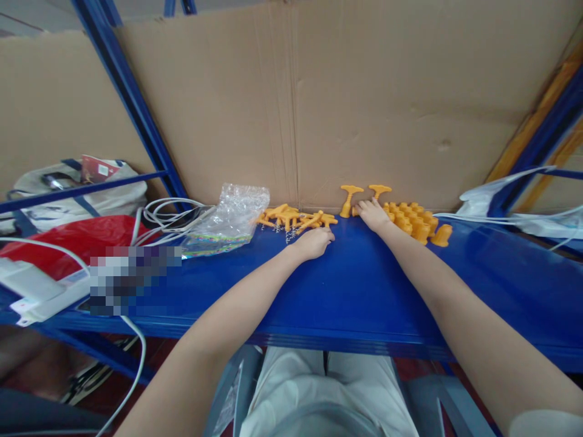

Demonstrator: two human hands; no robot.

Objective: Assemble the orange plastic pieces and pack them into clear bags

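My left hand (315, 243) is closed at the right end of a pile of yellow T-handled corkscrews (285, 215), whose metal spirals show. One T-handle (328, 220) lies just beyond its curled fingers, and what they grip is hidden. Farther right, my right hand (372, 215) has its fingers closed on a small yellow sleeve (355, 211), which shows only in part. A corkscrew in its sleeve (351, 200) stands upright beside the fingertips. Behind the hand rises another T-handle (379, 190), its lower part covered. Several yellow sleeves (412, 220) stand grouped to the right.
A clear plastic bag (228, 218) lies left of the pile on the blue shelf (337, 297). White cables (168, 209), a red bag (86, 240) and a white power strip (54, 297) occupy the left end. Cardboard (364, 103) closes off the back; white plastic (492, 194) lies far right.
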